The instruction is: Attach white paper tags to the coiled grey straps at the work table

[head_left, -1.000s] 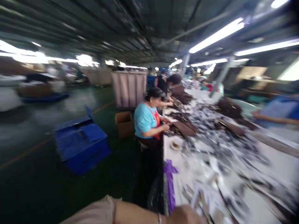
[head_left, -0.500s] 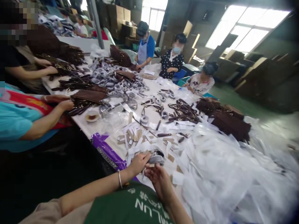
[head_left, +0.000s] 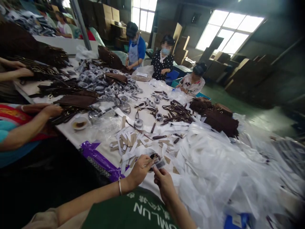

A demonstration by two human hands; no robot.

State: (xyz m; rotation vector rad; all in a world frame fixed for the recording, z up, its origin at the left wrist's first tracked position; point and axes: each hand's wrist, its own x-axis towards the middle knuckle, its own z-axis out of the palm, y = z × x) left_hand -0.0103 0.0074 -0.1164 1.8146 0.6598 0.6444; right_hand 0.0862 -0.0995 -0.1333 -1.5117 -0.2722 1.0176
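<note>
One small bundle (head_left: 160,164) | dark inside with gold-toned glints, grey outside | both hands (head_left: 140,168) pinching it

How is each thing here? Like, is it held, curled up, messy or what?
Left hand: pinching the dark-and-grey bundle
Right hand: touching the bundle; firmness of grip unclear
Dark-and-grey bundle: held up between both hands
Grey-wrapped rolls: coiled, heaped
Brown straps: loose, jumbled pile
Tan and white strips: scattered
Purple plastic: wrinkled
Whitish plastic: crumpled, heaped
Right-hand window: bright; can't tell if open
</note>
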